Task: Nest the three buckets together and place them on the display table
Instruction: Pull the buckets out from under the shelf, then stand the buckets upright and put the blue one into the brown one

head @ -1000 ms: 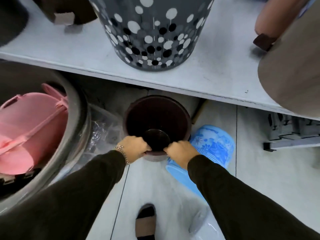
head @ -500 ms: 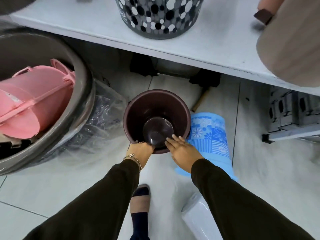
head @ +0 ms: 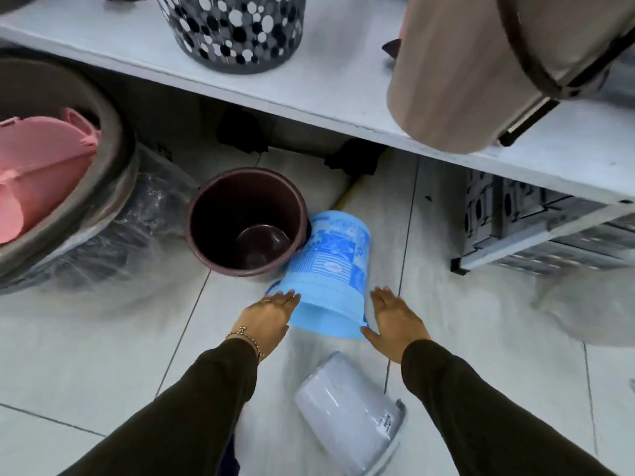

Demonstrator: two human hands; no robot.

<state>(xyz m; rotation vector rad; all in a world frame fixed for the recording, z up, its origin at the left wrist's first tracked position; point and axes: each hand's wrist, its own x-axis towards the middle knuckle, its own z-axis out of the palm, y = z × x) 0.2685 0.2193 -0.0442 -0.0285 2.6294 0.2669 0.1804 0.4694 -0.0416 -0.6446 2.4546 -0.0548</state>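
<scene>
A dark brown bucket stands upright on the floor, open mouth up. A blue patterned bucket lies on its side just right of it, rim towards me. A pale grey bucket lies on its side nearer me. My left hand is flat with fingers apart at the left of the blue bucket's rim. My right hand is flat at the right of that rim, thumb near its edge. Neither hand grips anything. The white display table runs across the top.
On the table stand a grey basket with dots and a beige bin. A large grey tub holding pink plastic ware sits at left on clear plastic wrap. Stacked grey crates sit under the table at right.
Both hands let go of the brown bucket, which now stands on the floor, and moved right and towards me to either side of the blue bucket's rim. The view pulled back.
</scene>
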